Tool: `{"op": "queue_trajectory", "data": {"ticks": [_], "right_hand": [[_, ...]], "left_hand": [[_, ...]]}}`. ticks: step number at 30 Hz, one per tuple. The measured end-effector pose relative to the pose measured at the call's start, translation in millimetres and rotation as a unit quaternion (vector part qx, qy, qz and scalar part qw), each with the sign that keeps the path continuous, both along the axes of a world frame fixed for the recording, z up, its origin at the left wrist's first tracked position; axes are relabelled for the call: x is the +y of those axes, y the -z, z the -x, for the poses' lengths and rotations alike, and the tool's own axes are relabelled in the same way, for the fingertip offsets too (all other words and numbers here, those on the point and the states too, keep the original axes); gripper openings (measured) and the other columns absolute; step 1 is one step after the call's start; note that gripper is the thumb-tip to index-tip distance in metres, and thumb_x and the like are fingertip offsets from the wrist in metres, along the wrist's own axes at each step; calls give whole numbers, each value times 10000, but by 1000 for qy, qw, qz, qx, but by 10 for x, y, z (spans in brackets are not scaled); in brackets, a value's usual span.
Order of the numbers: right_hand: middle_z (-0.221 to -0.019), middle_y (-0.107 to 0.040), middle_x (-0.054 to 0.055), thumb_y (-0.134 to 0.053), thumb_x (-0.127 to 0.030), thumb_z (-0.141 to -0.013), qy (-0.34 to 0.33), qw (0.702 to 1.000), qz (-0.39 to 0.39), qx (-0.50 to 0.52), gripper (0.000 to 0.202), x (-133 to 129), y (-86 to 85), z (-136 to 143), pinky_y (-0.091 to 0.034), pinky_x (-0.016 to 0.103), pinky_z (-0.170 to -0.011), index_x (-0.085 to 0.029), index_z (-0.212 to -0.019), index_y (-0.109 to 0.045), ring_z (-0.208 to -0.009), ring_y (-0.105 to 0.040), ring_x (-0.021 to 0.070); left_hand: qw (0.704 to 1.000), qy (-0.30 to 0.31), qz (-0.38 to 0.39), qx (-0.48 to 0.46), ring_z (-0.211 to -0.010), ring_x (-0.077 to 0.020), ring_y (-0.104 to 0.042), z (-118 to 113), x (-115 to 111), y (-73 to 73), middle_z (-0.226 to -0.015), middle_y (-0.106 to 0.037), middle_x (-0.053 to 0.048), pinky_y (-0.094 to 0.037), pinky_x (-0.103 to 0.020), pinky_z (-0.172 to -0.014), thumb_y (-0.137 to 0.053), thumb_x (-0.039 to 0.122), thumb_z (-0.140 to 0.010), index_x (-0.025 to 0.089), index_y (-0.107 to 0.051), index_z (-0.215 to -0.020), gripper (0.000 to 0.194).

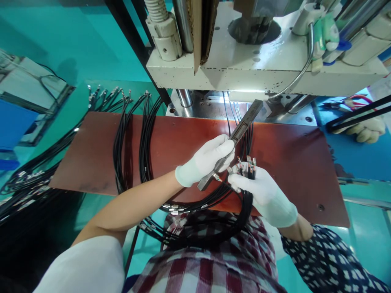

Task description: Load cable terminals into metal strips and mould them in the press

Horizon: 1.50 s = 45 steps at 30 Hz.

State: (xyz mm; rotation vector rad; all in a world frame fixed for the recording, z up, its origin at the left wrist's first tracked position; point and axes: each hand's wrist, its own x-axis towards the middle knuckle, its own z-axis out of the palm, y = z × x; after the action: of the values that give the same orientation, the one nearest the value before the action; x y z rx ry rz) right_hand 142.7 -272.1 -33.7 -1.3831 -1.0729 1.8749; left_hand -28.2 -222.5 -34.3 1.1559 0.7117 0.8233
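Observation:
My left hand (210,158), in a white glove, is closed around a long dark metal bar (247,118) that slants up to the right over the brown board (183,136). Just right of it, my right hand (259,188), also gloved, grips a bundle of black cables (247,203) near their metal-tipped ends. One cable end with a metal connector (217,177) lies against the bar's lower part, between the two hands. The bundle loops down over my lap.
A white-framed press (259,77) stands behind the board, over a metal base plate (210,106). Black cable bundles (146,146) cross the board's left half. At the right are pliers (336,105) and a glove (368,129); more cables (39,162) hang at the left.

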Motion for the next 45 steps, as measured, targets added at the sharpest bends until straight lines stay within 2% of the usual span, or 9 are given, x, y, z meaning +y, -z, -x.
{"op": "queue_trajectory", "data": {"ticks": [7,13,19,24,31,34,37,40,45], "right_hand": [[-698,-618,17,-726,-355,-781,-1,997,-61,-45,246,24,-200,110,-427,290,-688,-154,-655,-663,-695,-515,141],[-710,-635,16,-722,-314,-779,-1,997,-75,-34,199,20,-166,172,-446,279,-676,-152,-675,-670,-707,-539,150],[-775,-643,9,-693,-291,-788,36,990,-97,-93,133,8,-112,218,-447,279,-680,-176,-747,-637,-753,-554,163],[-851,-637,31,-605,-377,-864,-33,991,-132,12,195,-27,-74,65,-468,310,-742,-193,-837,-663,-788,-565,177],[-664,-388,-74,-589,-348,-935,153,980,-110,69,197,-129,126,75,-312,252,-531,-253,-1094,-523,-540,-351,101],[-708,-403,-72,-582,-340,-926,194,967,-86,142,161,-125,121,114,-247,251,-492,-248,-1023,-494,-500,-306,78],[-731,-490,-38,-563,-371,-944,172,969,-88,151,160,-111,82,88,-325,273,-550,-222,-903,-522,-552,-400,96],[-698,-538,-21,-607,-395,-941,143,982,-92,82,192,-108,66,40,-379,291,-616,-203,-953,-614,-622,-478,126],[-486,-382,-78,-521,-545,-965,68,988,-55,129,350,-75,105,-3,-290,277,-489,-213,-996,-627,-441,-299,104]], "left_hand": [[1000,14,6,-7,-538,-83,-401,-5,-16,-26,-653,-481,29,-350,-253,-541,-452,558,-988,187,-435,-780,426],[1000,21,-1,21,-611,-92,-386,-1,-56,-63,-708,-439,31,-346,-248,-581,-457,518,-997,188,-410,-783,396],[963,-66,-139,221,-627,-118,-369,-19,-124,-88,-689,-430,35,-312,-279,-624,-478,473,-996,205,-393,-816,333],[998,15,-28,54,-568,-95,-404,6,-43,-66,-685,-443,28,-359,-249,-541,-413,522,-1007,194,-416,-779,401],[998,41,36,-6,-489,-74,-416,33,38,-14,-649,-475,36,-338,-206,-425,-466,551,-982,190,-433,-802,405],[998,35,41,-11,-505,-69,-425,31,39,0,-676,-479,32,-350,-200,-433,-485,535,-979,186,-429,-804,394],[998,30,46,-6,-513,-71,-434,33,37,-3,-691,-486,29,-353,-199,-429,-500,544,-969,187,-433,-811,396],[999,28,45,-6,-505,-72,-438,38,41,-14,-690,-491,30,-359,-200,-420,-504,545,-965,187,-441,-809,396],[999,29,38,-1,-484,-66,-429,45,61,-11,-625,-492,33,-354,-198,-428,-491,558,-968,179,-448,-758,436]]}}
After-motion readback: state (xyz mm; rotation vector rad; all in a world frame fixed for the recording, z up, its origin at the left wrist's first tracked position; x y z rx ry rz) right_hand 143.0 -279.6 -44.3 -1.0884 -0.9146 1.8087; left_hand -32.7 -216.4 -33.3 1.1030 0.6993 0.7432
